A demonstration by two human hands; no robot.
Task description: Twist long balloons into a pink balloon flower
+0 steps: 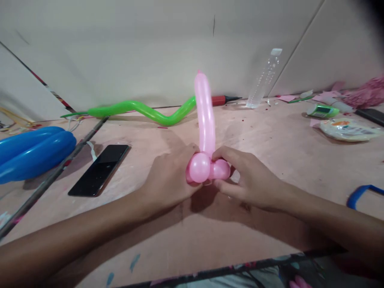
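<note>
A pink modelling balloon [207,116] stands upright between my hands, its long straight part pointing away from me. At its near end it is twisted into small round bubbles. My left hand [171,172] is closed around the bubbles from the left, with most of its fingers hidden behind them. From the right, the thumb and fingers of my right hand [240,172] pinch the smaller bubble on that side. Both hands are just above the pinkish table top [168,244].
Behind lie a wavy green balloon [129,106], a red hand pump [219,100] and a clear bottle [264,80] leaning on the wall. Left are a phone [99,170] and blue balloons [36,150]. A white packet [345,130], a green-labelled tube [322,111] and a blue strip [357,196] lie right.
</note>
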